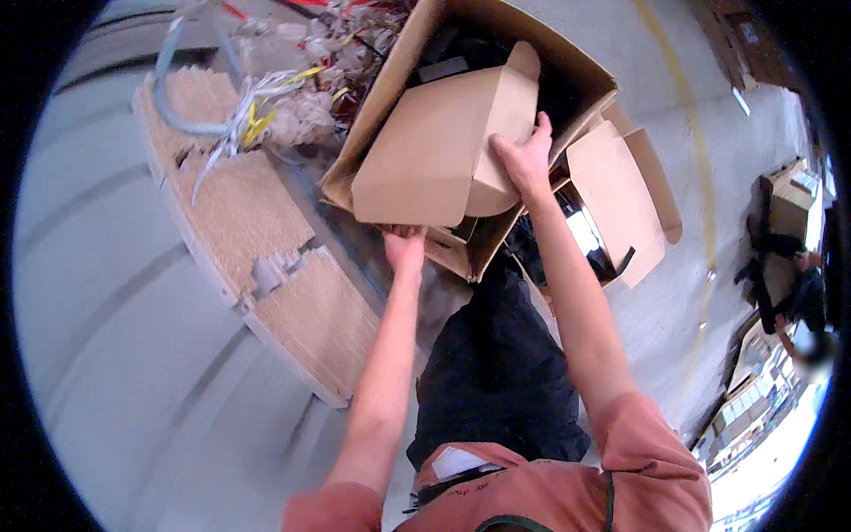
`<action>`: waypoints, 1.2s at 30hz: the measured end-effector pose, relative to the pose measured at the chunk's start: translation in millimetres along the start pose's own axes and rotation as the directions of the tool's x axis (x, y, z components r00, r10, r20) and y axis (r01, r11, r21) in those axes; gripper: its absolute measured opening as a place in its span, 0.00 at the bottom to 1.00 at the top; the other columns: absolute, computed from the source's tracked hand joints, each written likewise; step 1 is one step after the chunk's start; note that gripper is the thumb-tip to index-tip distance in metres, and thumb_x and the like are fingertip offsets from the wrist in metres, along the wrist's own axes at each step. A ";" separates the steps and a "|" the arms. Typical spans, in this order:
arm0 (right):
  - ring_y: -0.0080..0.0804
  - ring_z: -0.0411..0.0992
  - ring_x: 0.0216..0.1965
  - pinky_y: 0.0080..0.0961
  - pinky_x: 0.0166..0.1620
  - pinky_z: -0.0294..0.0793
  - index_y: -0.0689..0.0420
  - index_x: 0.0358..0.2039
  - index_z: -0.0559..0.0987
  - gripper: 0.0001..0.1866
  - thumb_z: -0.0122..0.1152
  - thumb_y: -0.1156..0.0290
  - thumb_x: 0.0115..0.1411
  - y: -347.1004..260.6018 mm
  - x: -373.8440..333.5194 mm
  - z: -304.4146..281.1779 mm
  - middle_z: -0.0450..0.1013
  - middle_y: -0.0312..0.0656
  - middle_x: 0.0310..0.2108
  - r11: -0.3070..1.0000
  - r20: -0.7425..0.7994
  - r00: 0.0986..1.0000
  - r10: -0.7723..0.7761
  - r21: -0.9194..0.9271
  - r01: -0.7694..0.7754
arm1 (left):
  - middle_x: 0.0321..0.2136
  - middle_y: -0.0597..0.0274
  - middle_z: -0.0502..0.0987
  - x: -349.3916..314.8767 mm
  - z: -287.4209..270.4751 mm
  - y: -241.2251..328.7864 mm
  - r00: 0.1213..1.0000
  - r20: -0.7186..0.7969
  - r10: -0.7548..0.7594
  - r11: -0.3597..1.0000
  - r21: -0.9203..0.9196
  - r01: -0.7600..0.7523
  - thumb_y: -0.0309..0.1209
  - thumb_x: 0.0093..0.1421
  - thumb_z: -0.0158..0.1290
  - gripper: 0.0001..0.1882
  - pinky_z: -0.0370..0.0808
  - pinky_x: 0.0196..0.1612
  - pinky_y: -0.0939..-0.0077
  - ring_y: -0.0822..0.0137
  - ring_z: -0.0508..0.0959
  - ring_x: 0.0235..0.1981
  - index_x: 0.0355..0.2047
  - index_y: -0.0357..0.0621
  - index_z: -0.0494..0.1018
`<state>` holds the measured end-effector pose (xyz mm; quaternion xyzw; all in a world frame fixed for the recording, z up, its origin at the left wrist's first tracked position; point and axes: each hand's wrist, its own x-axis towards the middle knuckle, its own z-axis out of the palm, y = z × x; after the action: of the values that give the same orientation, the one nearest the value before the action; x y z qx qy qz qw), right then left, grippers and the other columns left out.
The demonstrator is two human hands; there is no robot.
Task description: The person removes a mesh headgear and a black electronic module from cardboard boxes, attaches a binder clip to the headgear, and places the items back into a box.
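Note:
A brown cardboard box [425,146] with a folded lid is tilted over the mouth of a larger open carton [365,124]. My right hand [529,161] grips the box's right side, thumb on its face and fingers round a side flap. At the box's near left corner, my left hand [405,246] is closed at the lower edge, its fingertips partly hidden. Dark items, too shaded to name, lie inside the carton behind the box.
Right of the carton, an open cardboard box [620,199] holds black things. A broken-edged wooden board [310,310] lies at left, near a heap of plastic wrap and straps [297,97]. Another person [802,306] is at the far right beside stacked boxes.

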<state>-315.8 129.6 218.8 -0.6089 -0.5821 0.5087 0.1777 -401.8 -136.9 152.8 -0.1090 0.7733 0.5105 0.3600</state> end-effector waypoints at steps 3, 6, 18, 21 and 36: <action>0.51 0.62 0.61 0.38 0.65 0.63 0.63 0.69 0.53 0.51 0.68 0.61 0.48 49.8 5.6 -8.3 0.58 0.59 0.62 0.984 0.131 0.991 0.004 -0.178 0.020 | 0.61 0.61 0.66 -5.2 61.9 12.3 0.969 -0.113 -0.218 0.962 -0.190 0.195 0.41 0.68 0.50 0.30 0.70 0.60 0.62 0.66 0.69 0.60 0.67 0.48 0.57; 0.46 0.62 0.62 0.37 0.67 0.58 0.65 0.65 0.58 0.35 0.54 0.64 0.60 89.0 9.4 -6.6 0.63 0.57 0.61 0.990 0.167 0.984 0.058 -0.138 -0.035 | 0.63 0.60 0.64 -16.7 112.0 52.4 0.900 -0.095 -0.425 0.811 -0.481 0.332 0.45 0.69 0.47 0.30 0.69 0.61 0.61 0.65 0.67 0.61 0.67 0.48 0.56; 0.56 0.55 0.67 0.39 0.69 0.56 0.70 0.69 0.47 0.66 0.76 0.50 0.40 11.4 13.9 2.2 0.51 0.66 0.66 0.932 0.217 0.976 0.018 -0.357 0.062 | 0.61 0.59 0.66 12.3 70.0 -21.5 0.981 -0.005 -0.192 0.889 -0.425 0.172 0.47 0.68 0.49 0.33 0.72 0.58 0.58 0.61 0.70 0.59 0.67 0.48 0.55; 0.53 0.57 0.66 0.37 0.67 0.59 0.70 0.68 0.50 0.64 0.76 0.49 0.40 29.2 27.0 7.5 0.53 0.64 0.66 0.949 0.394 0.897 0.201 -0.304 -0.079 | 0.61 0.59 0.67 13.1 50.7 -26.7 0.989 0.073 -0.129 0.915 -0.376 0.147 0.48 0.68 0.49 0.33 0.73 0.57 0.57 0.60 0.70 0.58 0.67 0.48 0.55; 0.49 0.65 0.61 0.49 0.62 0.66 0.58 0.66 0.59 0.45 0.63 0.44 0.57 31.3 -145.8 -50.6 0.65 0.53 0.60 0.340 0.313 0.768 0.559 0.758 -0.557 | 0.63 0.55 0.64 -109.9 -131.2 -94.1 0.837 0.462 -0.292 0.693 -0.501 0.519 0.54 0.70 0.38 0.34 0.67 0.62 0.53 0.55 0.67 0.61 0.68 0.45 0.55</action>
<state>-228.9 10.7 274.8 -0.6154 -0.0335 0.7452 0.2544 -331.0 -315.5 188.1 -0.2977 0.4464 0.6478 0.5409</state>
